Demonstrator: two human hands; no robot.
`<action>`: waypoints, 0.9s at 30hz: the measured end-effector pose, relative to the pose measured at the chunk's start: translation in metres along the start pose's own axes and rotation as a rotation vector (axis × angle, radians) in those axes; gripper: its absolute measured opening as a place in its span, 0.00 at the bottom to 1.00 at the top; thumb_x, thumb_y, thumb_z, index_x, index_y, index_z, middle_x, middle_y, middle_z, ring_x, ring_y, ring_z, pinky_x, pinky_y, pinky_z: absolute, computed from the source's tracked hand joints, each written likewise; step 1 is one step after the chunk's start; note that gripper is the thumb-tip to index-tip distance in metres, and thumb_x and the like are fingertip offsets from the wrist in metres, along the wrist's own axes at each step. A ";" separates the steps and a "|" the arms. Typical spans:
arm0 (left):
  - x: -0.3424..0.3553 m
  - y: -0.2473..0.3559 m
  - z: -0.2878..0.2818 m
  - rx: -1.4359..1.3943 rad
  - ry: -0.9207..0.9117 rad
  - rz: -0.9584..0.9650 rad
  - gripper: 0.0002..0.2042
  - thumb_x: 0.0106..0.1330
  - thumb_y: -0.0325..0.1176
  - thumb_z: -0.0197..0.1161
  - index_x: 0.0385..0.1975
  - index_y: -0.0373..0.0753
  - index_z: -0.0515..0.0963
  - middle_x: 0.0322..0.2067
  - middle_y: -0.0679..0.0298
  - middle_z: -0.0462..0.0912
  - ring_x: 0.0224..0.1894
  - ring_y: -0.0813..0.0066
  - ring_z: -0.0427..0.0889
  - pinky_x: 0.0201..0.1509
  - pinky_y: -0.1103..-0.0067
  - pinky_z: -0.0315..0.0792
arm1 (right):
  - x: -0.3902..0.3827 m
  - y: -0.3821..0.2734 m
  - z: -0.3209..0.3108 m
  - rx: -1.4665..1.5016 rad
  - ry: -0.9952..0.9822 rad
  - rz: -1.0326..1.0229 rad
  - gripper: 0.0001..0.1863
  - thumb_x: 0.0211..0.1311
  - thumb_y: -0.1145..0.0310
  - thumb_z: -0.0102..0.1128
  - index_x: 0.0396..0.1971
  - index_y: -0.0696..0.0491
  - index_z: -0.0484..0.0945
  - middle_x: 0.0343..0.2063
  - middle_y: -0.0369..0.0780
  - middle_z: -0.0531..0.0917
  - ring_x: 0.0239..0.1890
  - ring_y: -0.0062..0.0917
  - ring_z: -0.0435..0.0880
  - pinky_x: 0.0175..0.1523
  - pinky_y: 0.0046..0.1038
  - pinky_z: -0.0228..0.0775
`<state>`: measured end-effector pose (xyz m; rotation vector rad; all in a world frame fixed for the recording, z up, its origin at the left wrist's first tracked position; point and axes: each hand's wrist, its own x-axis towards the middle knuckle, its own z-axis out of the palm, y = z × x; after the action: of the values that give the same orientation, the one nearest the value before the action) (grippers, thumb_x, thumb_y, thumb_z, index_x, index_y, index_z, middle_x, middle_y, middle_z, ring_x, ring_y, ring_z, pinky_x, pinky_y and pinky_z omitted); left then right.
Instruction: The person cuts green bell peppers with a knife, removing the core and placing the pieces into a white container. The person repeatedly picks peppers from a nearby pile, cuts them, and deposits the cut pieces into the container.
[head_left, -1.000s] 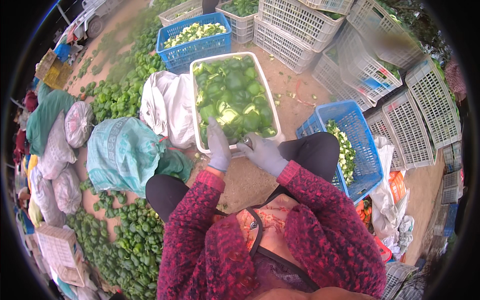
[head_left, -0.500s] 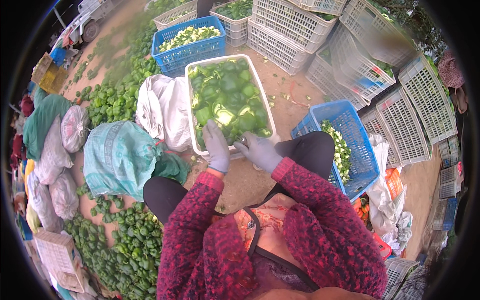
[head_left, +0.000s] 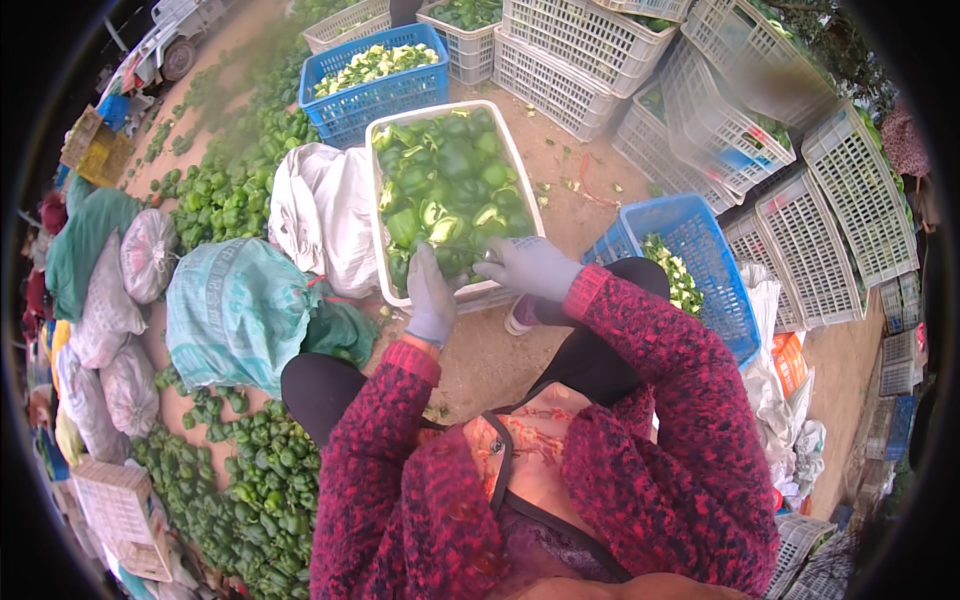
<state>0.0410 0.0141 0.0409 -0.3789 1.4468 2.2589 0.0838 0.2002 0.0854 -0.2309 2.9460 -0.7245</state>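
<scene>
In front of me a white-rimmed tub (head_left: 376,215) is heaped with green bell peppers (head_left: 455,160), a few showing pale cut flesh. My left hand (head_left: 430,295), in a light grey glove, is over the tub's near edge, its fingers stretched up beside the peppers and its thumb apart. A little to its right, my gloved right hand (head_left: 530,268) is closed around a small metal tool (head_left: 490,257); the fingers hide most of it. The tool points toward the peppers next to my left hand.
By my right knee stands a blue crate (head_left: 715,265) with chopped pale-green pieces (head_left: 672,272). Another blue crate (head_left: 375,105) lies beyond the tub. Stacked white crates (head_left: 570,65) rise at the far right. Sacks (head_left: 240,310) and loose peppers (head_left: 260,490) cover the left side.
My right hand has risen slightly with the metal tool and moved a little right. The left hand has shifted slightly downward. My right knee has moved inward, exposing a shoe.
</scene>
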 end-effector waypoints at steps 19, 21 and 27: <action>0.035 -0.001 -0.022 0.007 -0.358 -0.101 0.33 0.75 0.65 0.44 0.59 0.40 0.74 0.41 0.62 0.83 0.38 0.71 0.84 0.36 0.77 0.81 | -0.006 -0.007 0.001 0.519 0.287 0.197 0.28 0.61 0.51 0.73 0.55 0.52 0.81 0.42 0.43 0.87 0.45 0.31 0.87 0.51 0.32 0.79; 0.028 0.007 -0.018 0.163 -0.390 -0.148 0.33 0.75 0.65 0.44 0.58 0.40 0.74 0.39 0.63 0.83 0.36 0.71 0.85 0.36 0.76 0.81 | -0.004 -0.009 -0.009 0.489 0.257 0.152 0.31 0.58 0.50 0.75 0.57 0.51 0.81 0.45 0.44 0.87 0.47 0.32 0.88 0.53 0.32 0.79; -0.004 0.024 0.003 0.168 -0.374 -0.158 0.35 0.74 0.66 0.47 0.62 0.38 0.71 0.47 0.60 0.82 0.44 0.70 0.85 0.44 0.73 0.82 | 0.010 -0.014 -0.018 0.308 0.157 0.197 0.27 0.58 0.53 0.76 0.54 0.50 0.84 0.43 0.44 0.87 0.44 0.31 0.87 0.49 0.32 0.79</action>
<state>0.0326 0.0075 0.0626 -0.0138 1.3430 1.9391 0.0731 0.1944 0.1067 0.1443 2.8848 -1.1939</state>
